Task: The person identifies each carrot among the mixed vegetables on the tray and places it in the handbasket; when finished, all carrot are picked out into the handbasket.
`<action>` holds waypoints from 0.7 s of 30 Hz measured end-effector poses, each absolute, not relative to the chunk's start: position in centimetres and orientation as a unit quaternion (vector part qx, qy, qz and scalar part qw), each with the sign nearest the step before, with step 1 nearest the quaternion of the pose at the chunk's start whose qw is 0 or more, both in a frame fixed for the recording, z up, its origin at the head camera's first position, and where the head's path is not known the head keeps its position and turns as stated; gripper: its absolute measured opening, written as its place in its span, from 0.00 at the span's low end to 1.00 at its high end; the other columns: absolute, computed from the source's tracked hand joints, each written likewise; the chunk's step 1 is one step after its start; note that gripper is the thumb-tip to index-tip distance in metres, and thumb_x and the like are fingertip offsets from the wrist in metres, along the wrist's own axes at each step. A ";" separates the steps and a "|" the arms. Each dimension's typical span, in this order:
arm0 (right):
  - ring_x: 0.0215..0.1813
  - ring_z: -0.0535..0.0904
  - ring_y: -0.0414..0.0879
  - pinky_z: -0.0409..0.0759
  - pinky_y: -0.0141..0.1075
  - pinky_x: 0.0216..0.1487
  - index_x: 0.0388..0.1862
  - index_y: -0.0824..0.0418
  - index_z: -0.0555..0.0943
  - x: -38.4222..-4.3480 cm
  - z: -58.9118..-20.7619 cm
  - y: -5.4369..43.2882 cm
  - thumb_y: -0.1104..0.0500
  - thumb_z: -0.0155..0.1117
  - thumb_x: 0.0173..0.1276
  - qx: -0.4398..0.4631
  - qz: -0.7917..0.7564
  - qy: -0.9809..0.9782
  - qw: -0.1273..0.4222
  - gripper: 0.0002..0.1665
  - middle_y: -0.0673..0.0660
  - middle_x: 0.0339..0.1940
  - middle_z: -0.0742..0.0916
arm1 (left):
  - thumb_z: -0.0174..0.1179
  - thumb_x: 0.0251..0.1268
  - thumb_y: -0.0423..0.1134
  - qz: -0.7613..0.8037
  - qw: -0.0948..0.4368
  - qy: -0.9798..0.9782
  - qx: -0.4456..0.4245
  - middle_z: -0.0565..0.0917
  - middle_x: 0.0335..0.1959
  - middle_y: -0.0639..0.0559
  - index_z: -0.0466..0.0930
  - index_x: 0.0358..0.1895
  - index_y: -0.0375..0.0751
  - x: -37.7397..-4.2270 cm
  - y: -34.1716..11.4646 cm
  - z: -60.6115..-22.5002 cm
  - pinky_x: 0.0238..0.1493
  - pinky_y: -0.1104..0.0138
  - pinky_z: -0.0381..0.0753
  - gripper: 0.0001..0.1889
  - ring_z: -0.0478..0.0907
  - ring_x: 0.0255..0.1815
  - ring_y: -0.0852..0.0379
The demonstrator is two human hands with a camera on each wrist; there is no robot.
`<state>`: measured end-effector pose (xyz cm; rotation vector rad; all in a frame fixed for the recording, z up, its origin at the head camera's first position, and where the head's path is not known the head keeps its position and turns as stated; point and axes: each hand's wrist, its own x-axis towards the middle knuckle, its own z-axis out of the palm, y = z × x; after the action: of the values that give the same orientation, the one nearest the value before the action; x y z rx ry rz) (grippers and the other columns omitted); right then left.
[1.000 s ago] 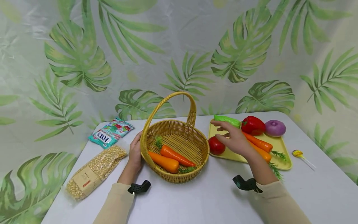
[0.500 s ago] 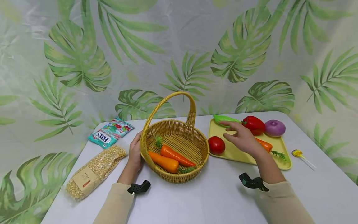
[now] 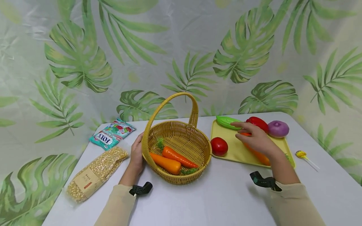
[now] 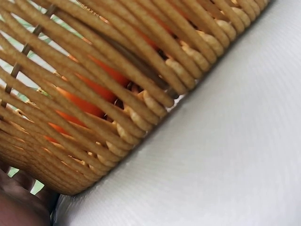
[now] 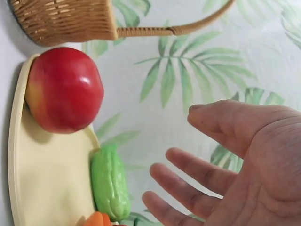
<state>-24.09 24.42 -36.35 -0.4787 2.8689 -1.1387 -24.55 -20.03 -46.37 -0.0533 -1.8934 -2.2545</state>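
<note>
My left hand (image 3: 137,153) holds the left side of a yellow-brown wicker basket (image 3: 176,179), close to the foot of its tall handle. Two orange carrots (image 3: 179,157) lie inside the basket; through the weave in the left wrist view, orange shows. My right hand (image 3: 255,138) hovers over a pale yellow tray (image 3: 230,153), fingers spread and nothing held, as the right wrist view (image 5: 263,160) confirms. Beneath it an orange carrot (image 3: 258,154) is partly hidden. The tray also bears a red apple (image 3: 219,146), a bumpy green bitter melon (image 3: 227,121) and a red bell pepper (image 3: 258,123).
A purple onion (image 3: 278,129) sits at the tray's far right corner. Farther right is a yellow-wrapped lollipop (image 3: 302,154). To the left lie a bag of corn kernels (image 3: 97,172) and a teal candy packet (image 3: 111,134). A leaf-print curtain (image 3: 181,56) hangs behind the table.
My right hand has moved rightward over the tray, away from the apple and across the carrots and pepper. My left hand, the basket and its carrots have stayed put.
</note>
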 end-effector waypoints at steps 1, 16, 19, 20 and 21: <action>0.65 0.76 0.60 0.78 0.56 0.63 0.72 0.50 0.72 -24.1 -36.3 24.6 0.50 0.58 0.76 -0.153 -0.364 0.919 0.009 0.27 0.61 0.69 0.76 | 0.40 0.80 0.39 -0.761 0.098 -0.641 -0.018 0.74 0.69 0.53 0.71 0.69 0.46 -24.6 -20.0 -46.4 0.72 0.67 0.67 0.20 0.67 0.71 0.58; 0.64 0.77 0.62 0.78 0.57 0.63 0.71 0.54 0.72 -24.6 -36.6 27.0 0.49 0.59 0.75 -0.167 -0.355 0.918 0.053 0.28 0.64 0.68 0.78 | 0.40 0.79 0.39 -0.764 0.094 -0.638 -0.008 0.73 0.70 0.51 0.71 0.69 0.46 -24.7 -20.2 -46.5 0.71 0.67 0.68 0.21 0.68 0.70 0.57; 0.64 0.76 0.63 0.78 0.57 0.63 0.71 0.55 0.73 -24.5 -36.7 27.5 0.47 0.60 0.74 -0.162 -0.356 0.918 0.065 0.29 0.65 0.68 0.79 | 0.40 0.80 0.39 -0.763 0.093 -0.640 -0.007 0.73 0.70 0.52 0.71 0.69 0.47 -24.7 -20.1 -46.4 0.71 0.66 0.67 0.21 0.68 0.70 0.58; 0.64 0.76 0.63 0.78 0.57 0.63 0.71 0.55 0.73 -24.4 -36.8 27.6 0.46 0.60 0.74 -0.159 -0.356 0.918 0.070 0.29 0.65 0.68 0.79 | 0.40 0.80 0.39 -0.762 0.093 -0.641 -0.007 0.73 0.69 0.52 0.71 0.69 0.47 -24.7 -20.1 -46.4 0.72 0.66 0.67 0.21 0.68 0.70 0.58; 0.64 0.76 0.64 0.78 0.57 0.63 0.70 0.55 0.73 -24.4 -36.8 27.8 0.46 0.59 0.74 -0.157 -0.356 0.918 0.074 0.30 0.65 0.68 0.78 | 0.40 0.80 0.39 -0.761 0.093 -0.642 -0.007 0.74 0.69 0.53 0.72 0.69 0.47 -24.7 -20.1 -46.4 0.72 0.66 0.67 0.21 0.67 0.70 0.58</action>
<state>-24.42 27.77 -36.81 -0.4711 2.7570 -1.0680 -24.65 -20.12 -46.40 -0.0223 -1.9067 -2.2585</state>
